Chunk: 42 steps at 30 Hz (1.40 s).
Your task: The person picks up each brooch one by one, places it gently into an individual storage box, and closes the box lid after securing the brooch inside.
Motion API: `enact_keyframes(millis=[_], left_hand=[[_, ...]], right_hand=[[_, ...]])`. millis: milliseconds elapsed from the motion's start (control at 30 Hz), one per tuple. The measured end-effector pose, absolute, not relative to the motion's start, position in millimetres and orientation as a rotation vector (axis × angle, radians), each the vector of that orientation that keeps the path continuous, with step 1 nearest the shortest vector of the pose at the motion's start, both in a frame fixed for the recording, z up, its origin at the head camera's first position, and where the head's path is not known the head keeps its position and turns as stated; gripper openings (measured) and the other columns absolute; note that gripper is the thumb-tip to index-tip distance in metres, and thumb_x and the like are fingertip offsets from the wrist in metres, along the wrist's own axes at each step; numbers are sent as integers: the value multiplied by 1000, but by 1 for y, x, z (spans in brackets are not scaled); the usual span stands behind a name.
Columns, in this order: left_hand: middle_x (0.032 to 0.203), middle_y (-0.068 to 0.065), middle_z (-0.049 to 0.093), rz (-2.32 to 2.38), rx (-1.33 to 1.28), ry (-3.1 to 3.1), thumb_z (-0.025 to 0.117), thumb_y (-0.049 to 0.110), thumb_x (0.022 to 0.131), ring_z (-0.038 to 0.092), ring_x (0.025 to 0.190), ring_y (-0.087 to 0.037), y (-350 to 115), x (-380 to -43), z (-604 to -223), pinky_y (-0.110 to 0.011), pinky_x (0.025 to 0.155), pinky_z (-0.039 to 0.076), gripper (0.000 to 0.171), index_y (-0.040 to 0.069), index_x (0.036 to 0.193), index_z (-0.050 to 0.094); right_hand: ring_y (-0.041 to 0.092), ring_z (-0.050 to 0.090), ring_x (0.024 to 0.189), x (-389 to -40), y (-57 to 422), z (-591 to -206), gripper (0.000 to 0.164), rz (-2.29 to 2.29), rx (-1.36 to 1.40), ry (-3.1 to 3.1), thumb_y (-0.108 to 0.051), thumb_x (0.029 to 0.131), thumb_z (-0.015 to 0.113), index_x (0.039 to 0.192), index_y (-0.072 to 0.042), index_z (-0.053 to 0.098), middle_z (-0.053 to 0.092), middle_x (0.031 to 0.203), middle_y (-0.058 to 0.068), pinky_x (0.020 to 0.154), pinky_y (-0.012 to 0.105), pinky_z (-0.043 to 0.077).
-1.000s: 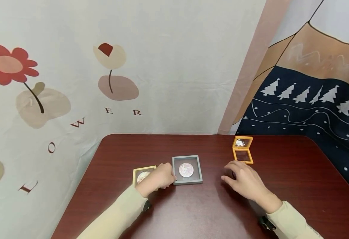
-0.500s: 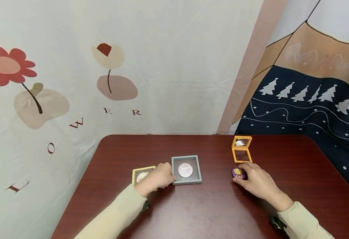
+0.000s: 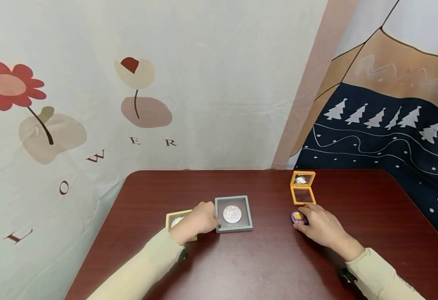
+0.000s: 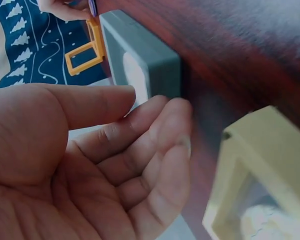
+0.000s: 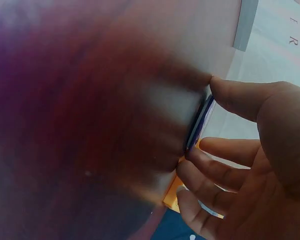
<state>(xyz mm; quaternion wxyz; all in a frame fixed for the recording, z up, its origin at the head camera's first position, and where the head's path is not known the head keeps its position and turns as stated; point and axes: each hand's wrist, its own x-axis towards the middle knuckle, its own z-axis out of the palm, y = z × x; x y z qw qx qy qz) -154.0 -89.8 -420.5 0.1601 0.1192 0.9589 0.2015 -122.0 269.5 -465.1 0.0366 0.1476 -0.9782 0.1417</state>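
My right hand (image 3: 323,226) holds a purple round badge (image 3: 298,217) with a yellow figure, between thumb and fingertips on the table. In the right wrist view the badge (image 5: 202,120) shows edge-on. Just beyond it stands an orange display frame (image 3: 303,188), hinged open. My left hand (image 3: 201,218) has loosely curled fingers beside the left edge of a grey display frame (image 3: 251,216) with a pale pink disc inside. Whether they touch the frame, I cannot tell. A pale yellow frame (image 4: 260,130) with a whitish disc lies partly hidden beneath my left hand and forearm.
The dark red wooden table (image 3: 256,266) carries all the frames. A pale cloth with flowers and letters (image 3: 219,83) hangs behind its back edge. At the right hangs a dark blue cloth with white trees (image 3: 384,133).
My right hand has moved right with the purple badge, to just in front of the orange frame, and has stayed there since. My left hand has hardly moved.
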Motion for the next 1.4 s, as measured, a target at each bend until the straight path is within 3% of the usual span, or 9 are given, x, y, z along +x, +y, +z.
enact_keyframes(millis=[233,367,533,700,900,1033,1167,1400], left_hand=[[47,8,36,636,387,2788,65,13,97,37,47,-11,-76,-158,-411,-28,47,31,52,18,50,44],[51,7,43,627,412,2826,65,19,99,42,50,-13,-62,-160,-405,-30,49,33,45,17,55,54],[66,6,61,666,459,2839,65,21,101,52,59,-13,-43,-164,-400,-34,54,40,23,16,82,77],[74,6,66,741,472,2827,66,27,103,56,61,-12,-22,-174,-401,-37,58,45,20,17,91,78],[79,9,68,838,460,2844,67,31,103,63,73,-13,5,-186,-402,-42,72,50,17,20,97,79],[83,9,69,894,432,2825,67,31,103,61,72,-12,24,-192,-404,-40,69,48,18,19,101,79],[77,9,67,930,407,2810,66,31,104,59,65,-13,46,-197,-409,-36,65,45,19,19,98,78],[66,8,57,932,322,2810,67,33,103,51,62,-13,80,-204,-413,-35,63,41,28,21,78,70]], right_hand=[[35,65,102,-125,272,-464,50,492,484,-3008,-22,85,86,118,12,70,65,120,26,84,51,57],[31,63,99,-126,275,-462,48,540,477,-2977,-21,85,85,118,12,70,65,117,24,83,49,57],[24,61,90,-128,282,-456,45,560,462,-2926,-22,85,85,115,8,72,65,105,14,78,45,57],[19,56,81,-130,290,-448,42,587,410,-2899,-23,85,85,114,6,73,60,95,6,70,38,54],[22,59,85,-135,301,-442,43,635,372,-2871,-22,87,83,116,8,71,62,100,11,75,43,57],[26,59,89,-138,305,-439,46,661,337,-2869,-22,88,82,119,9,69,63,103,14,78,47,56],[28,59,91,-142,310,-437,49,683,302,-2865,-22,88,82,122,10,67,63,107,18,80,49,56],[32,60,93,-147,316,-436,50,719,274,-2869,-19,89,81,124,13,64,61,112,23,84,54,57]])
